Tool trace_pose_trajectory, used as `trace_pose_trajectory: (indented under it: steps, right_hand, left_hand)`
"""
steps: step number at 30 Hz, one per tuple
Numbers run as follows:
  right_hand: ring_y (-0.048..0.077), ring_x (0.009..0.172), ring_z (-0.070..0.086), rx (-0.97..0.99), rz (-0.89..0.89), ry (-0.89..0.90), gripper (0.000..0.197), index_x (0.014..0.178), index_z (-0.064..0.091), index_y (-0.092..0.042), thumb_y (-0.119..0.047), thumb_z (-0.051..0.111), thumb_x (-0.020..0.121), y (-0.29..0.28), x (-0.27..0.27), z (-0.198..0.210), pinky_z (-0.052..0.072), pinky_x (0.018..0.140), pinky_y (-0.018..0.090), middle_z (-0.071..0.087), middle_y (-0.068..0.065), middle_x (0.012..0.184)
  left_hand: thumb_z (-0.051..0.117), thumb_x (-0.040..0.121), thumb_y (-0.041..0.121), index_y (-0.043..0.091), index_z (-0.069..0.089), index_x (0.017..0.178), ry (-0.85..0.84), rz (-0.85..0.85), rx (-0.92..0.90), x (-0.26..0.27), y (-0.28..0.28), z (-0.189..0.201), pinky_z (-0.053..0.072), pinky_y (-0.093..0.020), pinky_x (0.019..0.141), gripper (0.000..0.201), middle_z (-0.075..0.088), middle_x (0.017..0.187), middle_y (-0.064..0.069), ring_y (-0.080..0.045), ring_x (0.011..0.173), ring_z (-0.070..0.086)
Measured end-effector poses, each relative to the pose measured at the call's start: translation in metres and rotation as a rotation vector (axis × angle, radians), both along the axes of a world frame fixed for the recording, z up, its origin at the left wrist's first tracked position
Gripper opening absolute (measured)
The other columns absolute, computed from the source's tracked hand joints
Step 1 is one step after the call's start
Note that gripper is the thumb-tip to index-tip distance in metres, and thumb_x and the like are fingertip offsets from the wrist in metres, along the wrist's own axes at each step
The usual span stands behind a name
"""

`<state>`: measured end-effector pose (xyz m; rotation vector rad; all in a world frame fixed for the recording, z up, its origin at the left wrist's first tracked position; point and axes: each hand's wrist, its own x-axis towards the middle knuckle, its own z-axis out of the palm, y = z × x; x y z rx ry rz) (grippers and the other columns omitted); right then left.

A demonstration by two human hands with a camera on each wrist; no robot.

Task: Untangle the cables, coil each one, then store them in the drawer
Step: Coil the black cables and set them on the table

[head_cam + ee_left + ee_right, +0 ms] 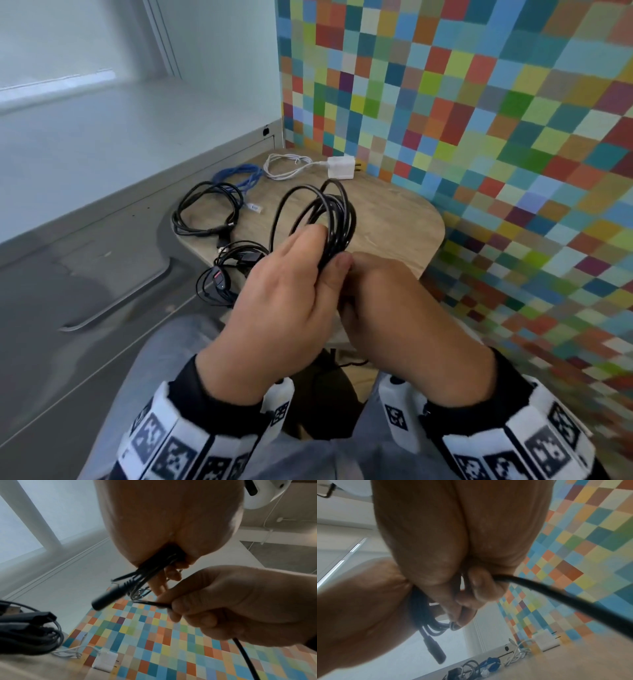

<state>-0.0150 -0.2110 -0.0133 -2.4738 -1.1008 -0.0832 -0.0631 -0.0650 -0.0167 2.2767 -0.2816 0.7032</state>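
Note:
A black cable (329,219) stands in several loops above the wooden table (404,219). My left hand (284,298) grips the bundled loops at their base, and the cable's barrel connector (109,597) sticks out below the fist. My right hand (404,308) sits just right of it, fingers curled round the loose tail of the black cable (556,592), which trails off past the wrist. On the table lie a coiled black cable (205,212), a blue cable (239,176), a white cable with charger (339,167) and a black cable with a red part (222,274).
A multicoloured checkered wall (479,120) borders the table at the back and right. A grey cabinet front with a long handle (116,301) runs along the left. My knees are under the hands, in grey trousers (164,349).

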Motion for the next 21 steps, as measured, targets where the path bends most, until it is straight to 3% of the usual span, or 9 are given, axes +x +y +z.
trace_pose_trajectory:
  steps: [1, 3, 6, 8, 10, 13, 16, 18, 21]
  right_hand:
    - [0.017, 0.068, 0.057, 0.097, -0.007, -0.030, 0.016, 0.086, 0.072, -0.017, -0.012, 0.059, 0.095, -0.003, 0.000, 0.002, 0.050, 0.059, 0.035, 0.061, 0.001, 0.081]
    - [0.010, 0.059, 0.058, 0.285, -0.031, -0.011, 0.019, 0.074, 0.072, -0.019, -0.013, 0.067, 0.091, -0.007, -0.003, 0.008, 0.045, 0.053, 0.025, 0.062, -0.009, 0.067]
    - [0.000, 0.069, 0.070, 0.441, -0.033, 0.203, 0.015, 0.080, 0.081, -0.027, -0.014, 0.080, 0.088, -0.008, -0.009, 0.018, 0.051, 0.060, 0.015, 0.074, -0.016, 0.073]
    - [-0.005, 0.070, 0.071, 0.450, -0.012, 0.281, 0.015, 0.080, 0.083, -0.030, -0.015, 0.084, 0.083, -0.011, -0.011, 0.025, 0.050, 0.061, 0.011, 0.075, -0.022, 0.075]
    - [-0.007, 0.071, 0.071, 0.410, 0.016, 0.311, 0.013, 0.082, 0.084, -0.030, -0.018, 0.085, 0.082, -0.014, -0.010, 0.031, 0.050, 0.062, 0.010, 0.075, -0.024, 0.075]
    - [-0.006, 0.077, 0.073, 0.383, 0.016, 0.302, 0.013, 0.085, 0.085, -0.032, -0.020, 0.087, 0.080, -0.022, -0.006, 0.040, 0.057, 0.070, 0.016, 0.077, -0.024, 0.080]
    - [-0.003, 0.074, 0.072, 0.417, -0.035, 0.273, 0.015, 0.082, 0.083, -0.034, -0.024, 0.090, 0.074, -0.036, 0.002, 0.051, 0.053, 0.065, 0.010, 0.076, -0.025, 0.076]
    - [-0.001, 0.072, 0.072, 0.458, -0.060, 0.234, 0.013, 0.081, 0.082, -0.033, -0.028, 0.089, 0.071, -0.045, 0.007, 0.058, 0.051, 0.063, 0.008, 0.075, -0.024, 0.074]
    - [0.005, 0.072, 0.074, 0.601, -0.112, 0.188, 0.011, 0.082, 0.081, -0.027, -0.029, 0.085, 0.072, -0.056, 0.019, 0.062, 0.058, 0.067, 0.016, 0.077, -0.018, 0.077]
  left_hand:
    - [0.040, 0.104, 0.035, 0.007, 0.053, 0.090, -0.011, -0.023, 0.008, 0.000, 0.000, 0.001, 0.046, -0.039, 0.064, 0.034, 0.055, 0.090, 0.002, -0.018, 0.076, 0.056]
    - [0.041, 0.105, 0.033, 0.009, 0.050, 0.089, -0.011, -0.047, -0.019, 0.001, 0.002, 0.003, 0.044, -0.038, 0.062, 0.031, 0.050, 0.090, 0.005, -0.016, 0.074, 0.053]
    - [0.042, 0.105, 0.034, 0.016, 0.049, 0.085, 0.049, -0.049, -0.072, 0.004, 0.005, 0.004, 0.043, -0.036, 0.055, 0.027, 0.055, 0.071, 0.004, -0.013, 0.062, 0.054]
    - [0.045, 0.104, 0.030, 0.029, 0.042, 0.079, 0.078, -0.084, -0.086, 0.003, 0.007, 0.006, 0.037, -0.021, 0.048, 0.025, 0.056, 0.065, 0.004, -0.010, 0.054, 0.051]
    - [0.047, 0.103, 0.030, 0.035, 0.037, 0.075, 0.097, -0.098, -0.066, 0.003, 0.010, 0.007, 0.030, -0.015, 0.047, 0.030, 0.055, 0.065, 0.009, -0.007, 0.051, 0.049]
    - [0.049, 0.100, 0.037, 0.033, 0.044, 0.069, 0.148, -0.104, -0.047, 0.002, 0.017, 0.006, 0.032, -0.020, 0.045, 0.032, 0.053, 0.058, 0.009, -0.009, 0.049, 0.049]
    - [0.044, 0.095, 0.060, 0.023, 0.061, 0.066, 0.344, -0.140, -0.044, 0.000, 0.031, 0.007, 0.034, -0.030, 0.046, 0.050, 0.048, 0.051, 0.007, -0.009, 0.045, 0.043]
    - [0.046, 0.093, 0.063, 0.016, 0.060, 0.065, 0.537, -0.252, -0.248, -0.002, 0.039, 0.009, 0.030, -0.032, 0.046, 0.057, 0.040, 0.050, 0.005, -0.015, 0.045, 0.035]
    - [0.054, 0.096, 0.046, 0.016, 0.056, 0.066, 0.683, -0.456, -0.799, -0.007, 0.050, 0.013, 0.023, -0.021, 0.043, 0.042, 0.033, 0.055, 0.004, -0.012, 0.046, 0.025]
